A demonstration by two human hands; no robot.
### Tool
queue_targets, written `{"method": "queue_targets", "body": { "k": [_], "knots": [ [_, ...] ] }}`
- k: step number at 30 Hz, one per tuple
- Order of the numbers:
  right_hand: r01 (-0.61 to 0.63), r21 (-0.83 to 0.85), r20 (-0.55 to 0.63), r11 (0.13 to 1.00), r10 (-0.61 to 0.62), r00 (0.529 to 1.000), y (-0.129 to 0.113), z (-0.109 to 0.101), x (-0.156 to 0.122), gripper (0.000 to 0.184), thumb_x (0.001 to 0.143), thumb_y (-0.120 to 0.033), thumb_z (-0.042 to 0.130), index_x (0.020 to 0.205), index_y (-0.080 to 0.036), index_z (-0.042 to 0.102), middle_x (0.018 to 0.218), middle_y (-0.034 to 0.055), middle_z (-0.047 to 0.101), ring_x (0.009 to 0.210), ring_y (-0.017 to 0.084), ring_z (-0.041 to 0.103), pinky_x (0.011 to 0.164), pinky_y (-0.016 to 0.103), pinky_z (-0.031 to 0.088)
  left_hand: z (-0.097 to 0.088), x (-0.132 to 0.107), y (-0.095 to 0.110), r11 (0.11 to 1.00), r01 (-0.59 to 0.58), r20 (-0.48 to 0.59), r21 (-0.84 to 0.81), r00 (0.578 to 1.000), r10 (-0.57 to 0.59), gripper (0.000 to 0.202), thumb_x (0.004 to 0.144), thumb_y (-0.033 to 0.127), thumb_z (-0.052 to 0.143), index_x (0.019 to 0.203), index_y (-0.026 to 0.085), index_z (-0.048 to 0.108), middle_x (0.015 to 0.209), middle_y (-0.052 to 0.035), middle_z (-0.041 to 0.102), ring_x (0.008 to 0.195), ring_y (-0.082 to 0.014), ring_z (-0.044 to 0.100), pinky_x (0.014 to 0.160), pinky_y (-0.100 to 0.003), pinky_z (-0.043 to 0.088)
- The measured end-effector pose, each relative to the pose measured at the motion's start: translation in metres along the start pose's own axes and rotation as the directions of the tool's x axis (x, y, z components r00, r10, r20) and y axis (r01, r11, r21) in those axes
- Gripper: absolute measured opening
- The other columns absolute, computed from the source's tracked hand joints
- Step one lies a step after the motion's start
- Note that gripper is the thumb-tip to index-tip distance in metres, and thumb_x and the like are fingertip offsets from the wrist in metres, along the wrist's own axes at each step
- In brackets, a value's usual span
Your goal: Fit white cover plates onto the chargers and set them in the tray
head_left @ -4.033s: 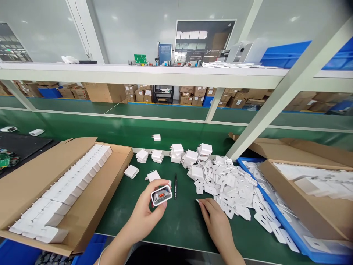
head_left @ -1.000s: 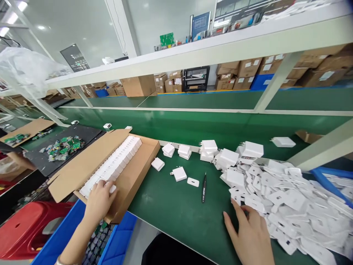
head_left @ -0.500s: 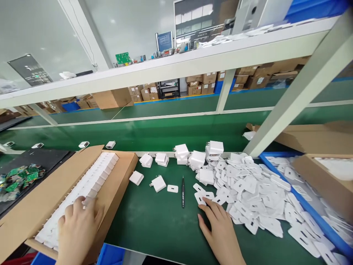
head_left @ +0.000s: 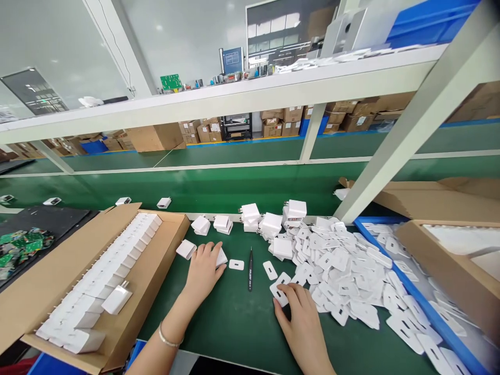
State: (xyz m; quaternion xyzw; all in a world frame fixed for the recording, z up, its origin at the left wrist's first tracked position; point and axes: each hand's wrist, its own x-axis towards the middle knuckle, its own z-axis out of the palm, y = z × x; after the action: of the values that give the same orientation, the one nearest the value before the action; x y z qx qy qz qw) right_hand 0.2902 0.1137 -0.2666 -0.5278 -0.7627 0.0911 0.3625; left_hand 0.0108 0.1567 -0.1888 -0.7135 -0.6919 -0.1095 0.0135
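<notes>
Out of the carton (head_left: 153, 268) swings the left hand (head_left: 203, 268), away from the loose charger (head_left: 117, 299) in there at its eight o'clock, and now it's on a white housing (head_left: 222, 257), ten o'clock from the black tweezers (head_left: 250, 271)! Those fingers are fanned over the top; whether they grip it, you can't tell. One lone plate (head_left: 236, 264) sits at that hand's three o'clock. Across the green bench, the right hand (head_left: 300, 312) has thumb and forefinger slightly parted at a slotted plate (head_left: 276, 291), pinch unclear, with the plate heap (head_left: 344, 265) between one and two o'clock.
</notes>
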Motion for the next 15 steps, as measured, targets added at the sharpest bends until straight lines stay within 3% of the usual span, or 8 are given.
{"method": "queue_targets", "body": {
  "k": [3,6,10,13,15],
  "knots": [
    [-0.004,-0.022,-0.008,1.000,0.004,1.000,0.004,0.003,-0.003,0.024,0.108,-0.038,0.051,0.127,-0.025,0.058,0.113,0.0133,0.064,0.101,0.033,0.065,0.081,0.049,0.057,0.002,0.001,0.001,0.997,-0.026,0.030,-0.074,0.999,0.028,0.048,0.098,0.024,0.062,0.145,0.019,0.059,0.127,-0.0141,0.070,0.119,-0.0350,0.060,0.096,-0.050,0.051],
    [-0.004,0.008,-0.007,1.000,0.004,1.000,0.005,0.005,-0.004,0.026,0.109,-0.039,0.050,0.129,-0.025,0.059,0.115,0.0139,0.066,0.103,0.033,0.067,0.082,0.049,0.059,-0.007,-0.011,0.003,0.941,0.008,0.034,-0.339,0.999,0.003,0.051,0.103,0.037,0.059,0.152,0.026,0.054,0.125,-0.0115,0.070,0.109,-0.0280,0.062,0.088,-0.041,0.055],
    [-0.040,0.125,-0.009,0.991,0.041,0.999,0.002,0.000,-0.002,0.026,0.107,-0.038,0.054,0.131,-0.028,0.060,0.120,0.0124,0.066,0.108,0.032,0.067,0.086,0.048,0.060,-0.012,-0.031,0.012,0.658,0.136,0.148,-0.740,0.988,-0.038,0.057,0.103,0.040,0.057,0.158,0.029,0.046,0.114,-0.0094,0.070,0.086,-0.0213,0.062,0.080,-0.036,0.054],
    [-0.118,0.270,0.037,0.956,0.112,0.993,-0.005,-0.012,0.004,0.023,0.106,-0.035,0.057,0.128,-0.030,0.063,0.118,0.0103,0.065,0.094,0.025,0.067,0.077,0.039,0.060,-0.010,-0.043,0.024,0.410,0.218,0.260,-0.886,0.964,0.049,0.061,0.105,0.043,0.054,0.162,0.029,0.038,0.110,-0.0091,0.069,0.076,-0.0173,0.061,0.077,-0.035,0.054],
    [-0.141,0.400,0.054,0.905,0.130,0.990,-0.011,-0.022,0.009,0.020,0.106,-0.034,0.057,0.124,-0.030,0.066,0.110,0.0084,0.065,0.080,0.020,0.063,0.070,0.033,0.057,-0.010,-0.048,0.033,0.247,0.251,0.290,-0.936,0.947,0.137,0.061,0.105,0.044,0.056,0.161,0.031,0.037,0.123,-0.0119,0.066,0.077,-0.0160,0.064,0.079,-0.035,0.054]
  ]
}}
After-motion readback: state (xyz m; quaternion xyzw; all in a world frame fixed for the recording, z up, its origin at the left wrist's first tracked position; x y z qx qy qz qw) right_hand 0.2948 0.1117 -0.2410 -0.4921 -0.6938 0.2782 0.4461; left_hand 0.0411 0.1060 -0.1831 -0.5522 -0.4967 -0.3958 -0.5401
